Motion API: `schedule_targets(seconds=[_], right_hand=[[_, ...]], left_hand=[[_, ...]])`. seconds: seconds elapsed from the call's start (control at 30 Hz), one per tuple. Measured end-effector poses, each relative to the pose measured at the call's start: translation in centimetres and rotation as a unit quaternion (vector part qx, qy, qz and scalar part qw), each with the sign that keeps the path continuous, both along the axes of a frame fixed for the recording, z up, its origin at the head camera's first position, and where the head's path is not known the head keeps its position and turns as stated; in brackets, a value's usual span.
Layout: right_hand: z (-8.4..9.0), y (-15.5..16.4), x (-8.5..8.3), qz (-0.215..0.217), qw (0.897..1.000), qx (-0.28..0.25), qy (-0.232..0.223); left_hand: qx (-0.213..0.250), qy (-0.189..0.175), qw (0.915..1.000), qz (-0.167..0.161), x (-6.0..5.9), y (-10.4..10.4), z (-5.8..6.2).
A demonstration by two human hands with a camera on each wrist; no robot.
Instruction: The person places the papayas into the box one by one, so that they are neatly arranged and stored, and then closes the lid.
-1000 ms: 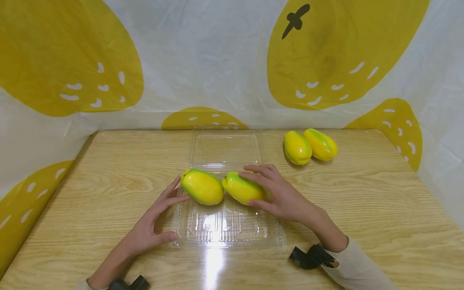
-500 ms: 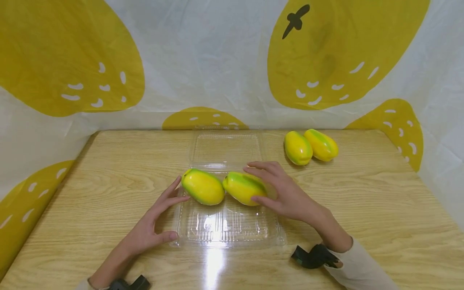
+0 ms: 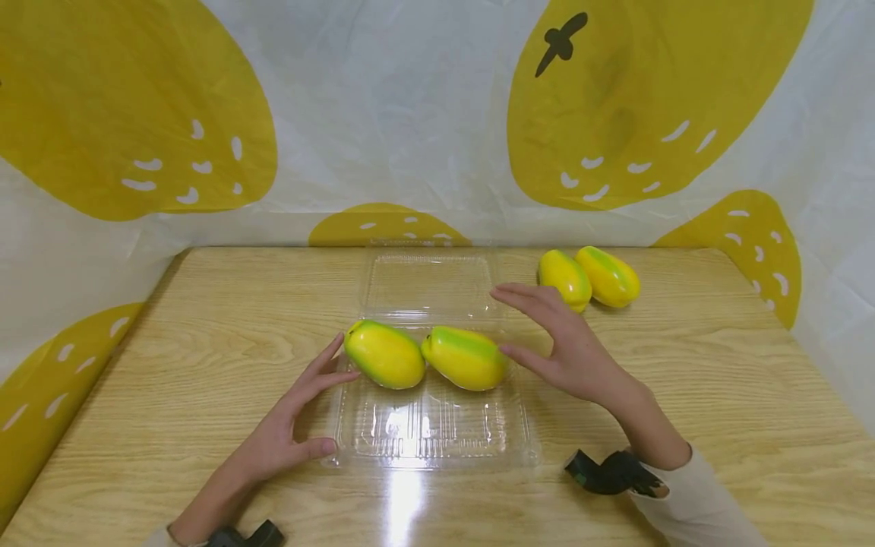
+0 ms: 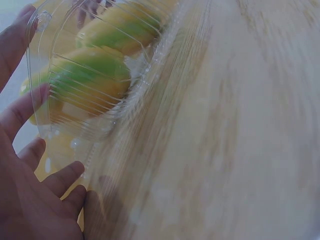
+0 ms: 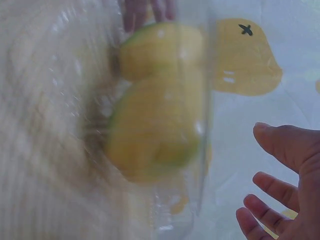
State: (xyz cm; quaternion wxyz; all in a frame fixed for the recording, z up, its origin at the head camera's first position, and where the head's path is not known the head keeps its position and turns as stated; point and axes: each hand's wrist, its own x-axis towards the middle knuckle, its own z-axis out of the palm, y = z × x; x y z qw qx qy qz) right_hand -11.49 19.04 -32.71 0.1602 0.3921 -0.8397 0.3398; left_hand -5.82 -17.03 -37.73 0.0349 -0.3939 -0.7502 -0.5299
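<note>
Two yellow-green papayas lie end to end across the back part of an open clear plastic clamshell box point(image 3: 431, 448), the left papaya point(image 3: 385, 354) beside the right papaya point(image 3: 468, 358). At the box's left side is my left hand point(image 3: 290, 418), fingers spread, fingertips along its edge and thumb at its near corner. In the left wrist view, a fingertip point(image 4: 42, 92) lies against the clear wall. My right hand point(image 3: 570, 346) is spread at the right end of the right papaya, holding nothing. In the right wrist view the hand point(image 5: 287, 182) stands apart from the box, and the papayas are blurred.
Two more papayas lie side by side at the back right, one point(image 3: 566, 279) partly behind my right hand, the other point(image 3: 607, 276) beyond. The box's lid point(image 3: 431, 281) lies open towards the back cloth point(image 3: 383, 106). Wooden tabletop point(image 3: 205, 342) surrounds the box.
My right hand has let go of the right papaya and moved right and slightly back. That papaya stays in the box. My left hand has kept its place at the box's edge.
</note>
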Motion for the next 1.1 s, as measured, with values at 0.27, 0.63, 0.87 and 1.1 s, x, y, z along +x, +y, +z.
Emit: schedule_targets(seconds=[0.27,0.63,0.87,1.1], right_hand=[[3.4,0.2,1.1,-0.023,0.999,-0.042,0.008],[3.8,1.9,0.4,-0.065,0.996,-0.065,0.007],[4.2,3.5,0.3,-0.113,0.991,-0.072,-0.009],[4.0,5.0,-0.4,-0.153,0.985,-0.085,-0.002]], left_hand=[[-0.001,0.002,1.0000,0.000,0.1,0.1,0.2],[-0.018,-0.012,0.9997,0.011,0.2,0.1,0.6],[-0.015,-0.012,0.9998,0.009,0.1,0.1,0.7],[-0.012,-0.016,0.9998,0.008,0.1,0.1,0.8]])
